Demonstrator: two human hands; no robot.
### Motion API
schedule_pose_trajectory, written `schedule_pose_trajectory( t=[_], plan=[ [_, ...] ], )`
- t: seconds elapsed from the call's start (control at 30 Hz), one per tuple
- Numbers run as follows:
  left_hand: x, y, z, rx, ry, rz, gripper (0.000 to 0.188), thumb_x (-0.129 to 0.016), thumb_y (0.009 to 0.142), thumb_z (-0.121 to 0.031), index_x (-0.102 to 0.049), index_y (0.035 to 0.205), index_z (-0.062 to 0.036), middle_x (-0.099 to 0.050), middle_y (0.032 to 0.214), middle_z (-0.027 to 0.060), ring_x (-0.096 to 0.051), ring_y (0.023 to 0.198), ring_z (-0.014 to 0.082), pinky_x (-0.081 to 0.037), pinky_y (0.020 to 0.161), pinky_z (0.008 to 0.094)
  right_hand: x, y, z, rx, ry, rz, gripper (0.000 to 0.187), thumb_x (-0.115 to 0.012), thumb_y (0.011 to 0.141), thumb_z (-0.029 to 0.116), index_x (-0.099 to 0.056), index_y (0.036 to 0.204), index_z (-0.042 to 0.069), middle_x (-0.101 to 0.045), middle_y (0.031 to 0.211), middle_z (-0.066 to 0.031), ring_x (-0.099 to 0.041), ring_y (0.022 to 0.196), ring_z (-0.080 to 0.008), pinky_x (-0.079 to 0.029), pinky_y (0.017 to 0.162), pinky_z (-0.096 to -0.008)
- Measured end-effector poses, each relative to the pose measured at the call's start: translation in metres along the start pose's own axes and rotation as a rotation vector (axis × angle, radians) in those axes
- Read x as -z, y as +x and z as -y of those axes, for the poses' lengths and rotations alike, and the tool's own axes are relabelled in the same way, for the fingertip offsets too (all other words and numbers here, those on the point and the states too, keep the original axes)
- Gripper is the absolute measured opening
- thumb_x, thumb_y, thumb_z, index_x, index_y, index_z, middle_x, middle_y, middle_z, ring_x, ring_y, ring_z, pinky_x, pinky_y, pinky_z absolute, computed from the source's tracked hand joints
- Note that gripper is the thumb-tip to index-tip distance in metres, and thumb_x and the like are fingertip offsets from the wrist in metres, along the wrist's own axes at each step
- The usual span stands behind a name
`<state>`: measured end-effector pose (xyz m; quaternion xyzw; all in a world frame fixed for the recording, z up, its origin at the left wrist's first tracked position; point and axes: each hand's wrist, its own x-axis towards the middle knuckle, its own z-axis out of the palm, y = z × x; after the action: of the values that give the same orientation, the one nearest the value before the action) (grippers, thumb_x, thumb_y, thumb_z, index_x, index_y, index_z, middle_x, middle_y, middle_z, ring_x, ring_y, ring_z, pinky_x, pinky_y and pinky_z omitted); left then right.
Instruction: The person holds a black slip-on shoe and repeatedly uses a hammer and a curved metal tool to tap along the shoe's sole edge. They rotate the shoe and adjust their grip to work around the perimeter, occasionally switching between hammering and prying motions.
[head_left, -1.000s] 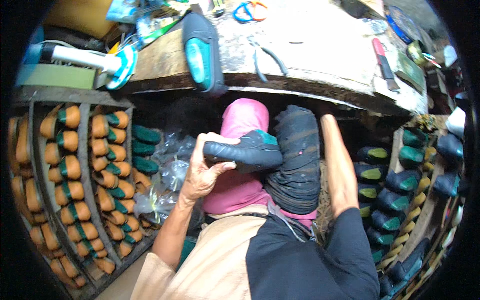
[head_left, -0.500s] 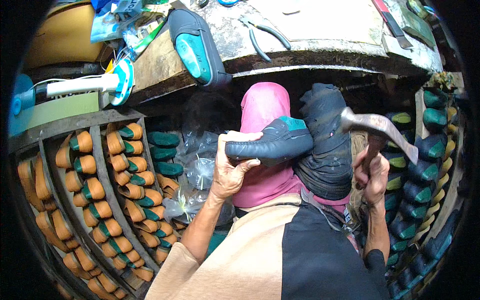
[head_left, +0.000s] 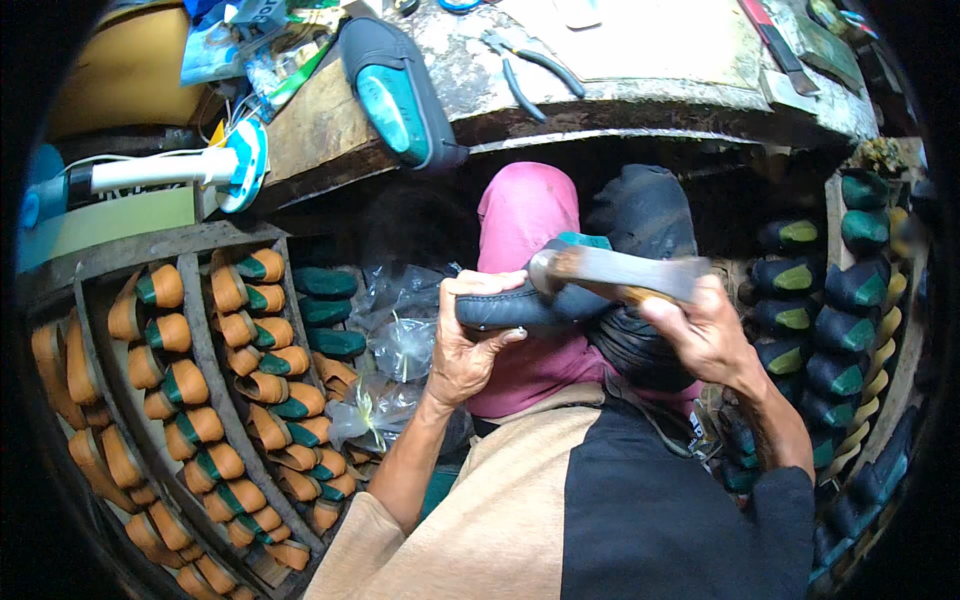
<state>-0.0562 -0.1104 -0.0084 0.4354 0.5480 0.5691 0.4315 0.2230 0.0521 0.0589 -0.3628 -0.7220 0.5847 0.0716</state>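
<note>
Above my lap, my left hand (head_left: 466, 345) grips the toe end of a black shoe (head_left: 500, 306), thumb below and fingers on top. The shoe lies sideways over my pink-covered knee (head_left: 528, 200), and some teal lining shows at its opening. My right hand (head_left: 700, 325) is closed around the handle of a hammer (head_left: 620, 270), most of which its head and my fingers hide. The hammer's rounded face meets or hovers just over the upper of the shoe; I cannot tell if it touches. A black cloth (head_left: 640, 225) covers my other knee.
Ahead stands a worn workbench (head_left: 660, 115) with another black shoe (head_left: 400, 95), pliers (head_left: 530, 72) and a red-handled tool (head_left: 775, 45). A rack of tan shoes (head_left: 185, 380) is at left, dark shoes (head_left: 840, 330) at right. Plastic bags (head_left: 400, 345) lie beside my left arm.
My right hand has swung the hammer left, from beside my knee to over the shoe. My left hand keeps its hold, nearly still.
</note>
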Motion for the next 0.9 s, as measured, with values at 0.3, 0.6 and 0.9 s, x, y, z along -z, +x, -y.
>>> schedule_pose_trajectory(
  t=[0.3,0.6,0.9],
  plan=[
    [-0.002,0.002,-0.003,0.023,0.062,0.0,0.063,-0.096,0.092,-0.01,-0.054,0.137,-0.0033,-0.069,0.14,0.0174,-0.07,0.132,0.0283,-0.055,0.116,0.0403,0.01,0.012,0.006,0.253,0.028,-0.151,0.037,-0.076,0.108,0.034,-0.081,0.118,-0.001,-0.08,0.088,-0.02,-0.079,0.078,-0.0348,-0.062,0.077,-0.0418],
    [-0.003,0.002,-0.002,0.068,0.068,-0.008,0.062,-0.095,0.094,-0.012,-0.053,0.14,-0.003,-0.068,0.138,0.0149,-0.07,0.129,0.0254,-0.056,0.113,0.0385,0.018,0.009,0.0,0.438,-0.297,-0.166,0.033,-0.083,0.096,0.03,-0.062,0.083,0.008,-0.059,0.062,-0.0133,-0.064,0.053,-0.0373,-0.049,0.05,-0.0445],
    [-0.007,0.008,-0.007,0.062,0.115,-0.028,0.06,-0.095,0.096,-0.016,-0.054,0.138,-0.0037,-0.066,0.128,0.009,-0.069,0.119,0.02,-0.057,0.106,0.0347,0.012,0.022,-0.004,0.417,-0.274,-0.149,0.036,-0.078,0.105,0.041,-0.075,0.096,0.007,-0.064,0.065,-0.0163,-0.068,0.055,-0.0404,-0.053,0.054,-0.0482]
  ],
)
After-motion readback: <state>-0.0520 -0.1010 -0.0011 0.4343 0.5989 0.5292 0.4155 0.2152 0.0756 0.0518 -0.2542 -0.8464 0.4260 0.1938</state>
